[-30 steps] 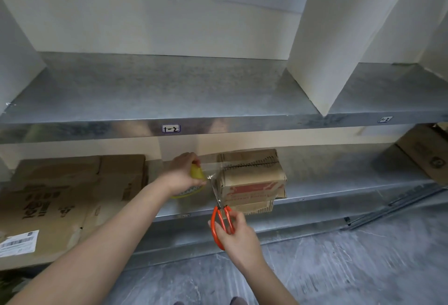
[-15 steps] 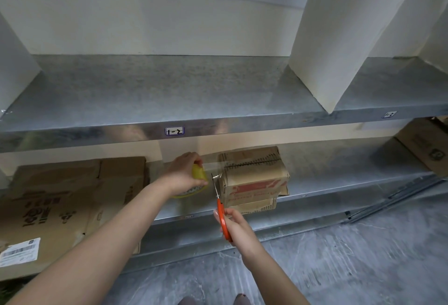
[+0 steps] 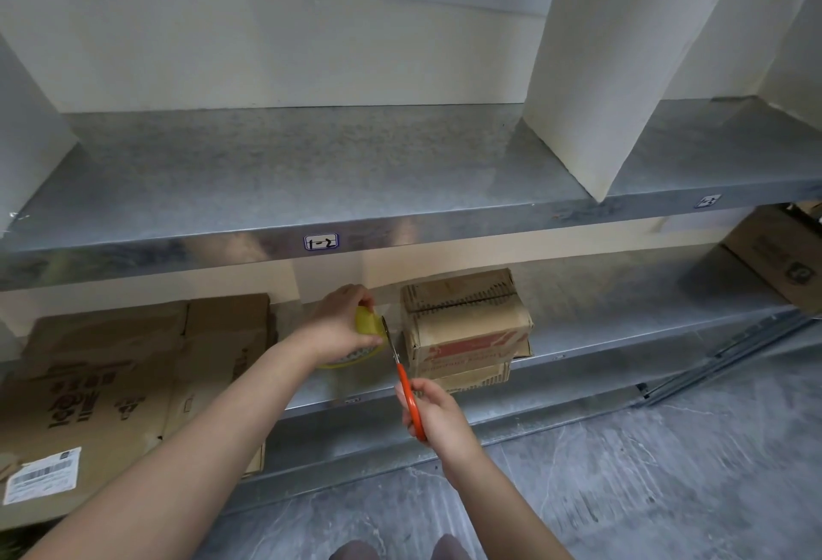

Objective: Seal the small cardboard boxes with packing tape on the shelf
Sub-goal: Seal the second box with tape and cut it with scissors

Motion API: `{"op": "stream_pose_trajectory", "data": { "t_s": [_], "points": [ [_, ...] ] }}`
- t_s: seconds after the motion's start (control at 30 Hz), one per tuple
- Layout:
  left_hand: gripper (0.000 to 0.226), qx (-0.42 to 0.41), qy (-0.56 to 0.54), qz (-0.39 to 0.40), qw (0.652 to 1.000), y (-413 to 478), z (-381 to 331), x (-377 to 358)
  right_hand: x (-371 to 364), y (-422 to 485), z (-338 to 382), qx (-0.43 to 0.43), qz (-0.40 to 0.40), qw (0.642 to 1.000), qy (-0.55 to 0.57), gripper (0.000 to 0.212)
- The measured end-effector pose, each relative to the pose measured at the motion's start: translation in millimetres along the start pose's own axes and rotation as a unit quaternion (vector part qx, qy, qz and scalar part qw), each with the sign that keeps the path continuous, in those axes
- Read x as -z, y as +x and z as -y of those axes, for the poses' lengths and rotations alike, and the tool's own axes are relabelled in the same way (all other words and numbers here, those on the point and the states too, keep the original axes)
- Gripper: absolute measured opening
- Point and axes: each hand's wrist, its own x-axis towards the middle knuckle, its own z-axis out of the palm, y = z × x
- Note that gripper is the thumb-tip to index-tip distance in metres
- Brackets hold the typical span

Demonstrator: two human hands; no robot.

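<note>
A small cardboard box (image 3: 467,328) with red print stands on the lower metal shelf (image 3: 622,332), on top of another small box (image 3: 471,379). My left hand (image 3: 340,323) grips a yellow roll of clear packing tape (image 3: 367,321) just left of the box. My right hand (image 3: 433,415) holds orange-handled scissors (image 3: 407,390), blades closed and pointing up between the roll and the box. A short clear strip of tape seems to run from the roll toward the box.
Flattened cardboard boxes (image 3: 115,381) lie stacked on the lower shelf at the left. The upper metal shelf (image 3: 311,168) overhangs the work, with a white divider (image 3: 614,70) on it. A larger carton (image 3: 783,257) sits at the far right. Grey floor (image 3: 622,470) lies below.
The scissor handles have closed from wide open and the blades have shut at the tape. My left hand keeps the roll in the same place.
</note>
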Motion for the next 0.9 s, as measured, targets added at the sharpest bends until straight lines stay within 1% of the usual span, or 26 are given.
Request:
{"op": "stream_pose_trajectory", "data": {
  "t_s": [0.2,0.37,0.5,0.6,0.7,0.8,0.9],
  "points": [
    [0.049,-0.011,0.003,0.002,1.000,-1,3,-1,1,3,-2,0.002,-0.007,1.000,-0.010,0.017],
    [0.045,-0.015,0.018,0.003,1.000,-2,3,0,8,8,4,0.018,-0.045,0.994,-0.102,0.031],
    [0.045,-0.023,0.040,-0.001,0.999,-1,1,-2,15,8,9,0.024,-0.032,0.987,-0.153,0.041],
    [0.044,-0.034,0.069,-0.002,0.997,0,-1,-7,17,10,8,0.026,-0.030,0.981,-0.189,0.045],
    [0.045,-0.049,0.098,-0.010,0.994,1,-3,-11,19,12,9,0.023,-0.026,0.980,-0.196,0.044],
    [0.044,-0.042,0.075,-0.015,0.996,4,-5,-10,22,16,12,0.023,-0.033,0.980,-0.197,0.037],
    [0.045,-0.031,0.066,-0.010,0.997,6,-6,-6,27,22,14,-0.004,-0.022,0.988,-0.155,0.033]
  ]
}}
